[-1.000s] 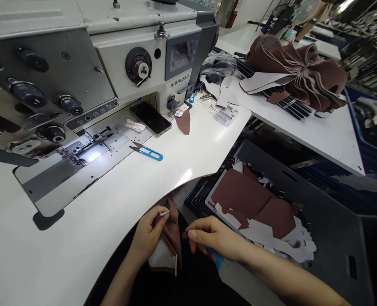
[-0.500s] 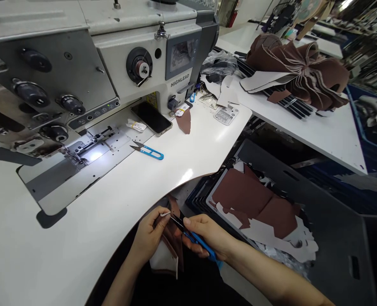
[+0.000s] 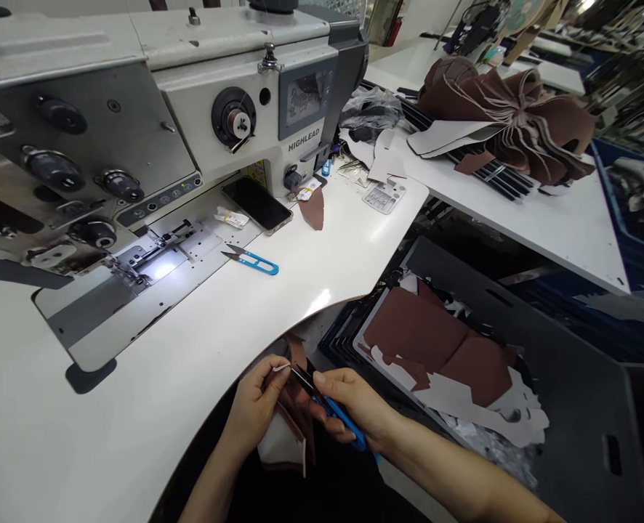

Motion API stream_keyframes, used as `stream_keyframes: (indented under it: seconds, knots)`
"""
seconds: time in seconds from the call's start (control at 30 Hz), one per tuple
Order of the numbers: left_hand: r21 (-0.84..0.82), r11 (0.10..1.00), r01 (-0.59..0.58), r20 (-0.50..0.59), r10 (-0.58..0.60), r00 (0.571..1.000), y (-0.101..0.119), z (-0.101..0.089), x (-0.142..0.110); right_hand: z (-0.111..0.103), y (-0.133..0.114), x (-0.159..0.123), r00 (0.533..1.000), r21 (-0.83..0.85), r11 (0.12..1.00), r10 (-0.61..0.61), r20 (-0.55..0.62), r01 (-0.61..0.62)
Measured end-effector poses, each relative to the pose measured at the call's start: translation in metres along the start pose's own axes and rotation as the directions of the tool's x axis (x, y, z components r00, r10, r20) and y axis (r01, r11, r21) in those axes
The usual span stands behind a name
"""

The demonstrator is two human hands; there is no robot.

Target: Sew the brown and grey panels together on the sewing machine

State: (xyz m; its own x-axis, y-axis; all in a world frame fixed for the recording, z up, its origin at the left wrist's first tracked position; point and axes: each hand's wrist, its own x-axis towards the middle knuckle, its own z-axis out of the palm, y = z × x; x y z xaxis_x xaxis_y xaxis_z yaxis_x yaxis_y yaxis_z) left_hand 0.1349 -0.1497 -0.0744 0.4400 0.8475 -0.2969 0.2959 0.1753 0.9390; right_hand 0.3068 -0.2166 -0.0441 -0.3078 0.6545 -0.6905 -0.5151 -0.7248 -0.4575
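Note:
My left hand (image 3: 256,407) is closed on a brown piece with a white backing (image 3: 289,436), held below the front edge of the white sewing table (image 3: 202,349). My right hand (image 3: 355,407) grips blue-handled thread snips (image 3: 327,403), their dark blades pointing at the small white tab pinched by my left fingers. A second pair of blue snips (image 3: 254,260) lies on the table near the needle plate.
A grey HIGHLEAD sewing machine (image 3: 191,123) fills the upper left, with a lit needle area (image 3: 155,265). A black phone (image 3: 257,204) lies by its base. Brown cut pieces rest on a tray (image 3: 442,349) to the right, and a brown pile (image 3: 512,123) sits on the far table.
My right hand has brought the blue snips up to the piece in my left hand; a second ago the blades were not showing. Both hands stay low at the table edge.

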Motion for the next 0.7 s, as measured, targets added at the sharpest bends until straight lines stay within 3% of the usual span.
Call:
stream_keyframes:
  seconds: [0.4,0.7]
  knots:
    - [-0.006,1.000,-0.028,-0.062,0.027,0.998,-0.002,0.004,-0.002,0.009,0.012,0.007,0.998,0.092,0.995,-0.043,-0.050,0.048]
    - [-0.037,0.999,-0.021,-0.066,0.018,0.998,-0.010,-0.001,-0.004,0.009,0.011,0.010,0.999,0.058,0.997,-0.040,-0.004,0.040]
